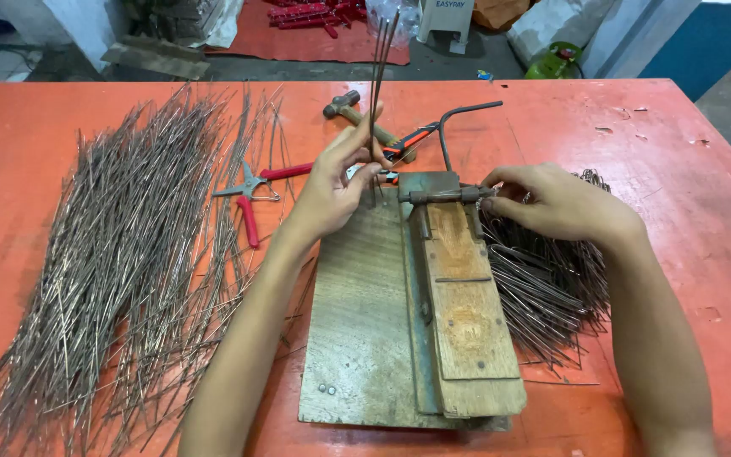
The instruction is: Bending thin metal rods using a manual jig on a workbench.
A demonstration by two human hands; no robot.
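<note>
Head view: wires (380, 76), a few thin straight lengths, stand upright, pinched near their lower end by the left hand (338, 182), whose fingers are closed on them above the wooden board (361, 322). Jig (443, 196), a metal hinge-like bar with a bent rod handle, sits at the far end of the board atop a raised wooden block (467, 313). Right hand (552, 201) has its fingertips closed at the jig's right end; what they grip cannot be told. Bent wires (552, 288) lie heaped just right of the board, under that hand. Straight wire stock (120, 254) is spread over the left of the red table (687, 169). Snips (251, 190), red-handled, lie between stock and board; a hammer (357, 114) lies beyond.
</note>
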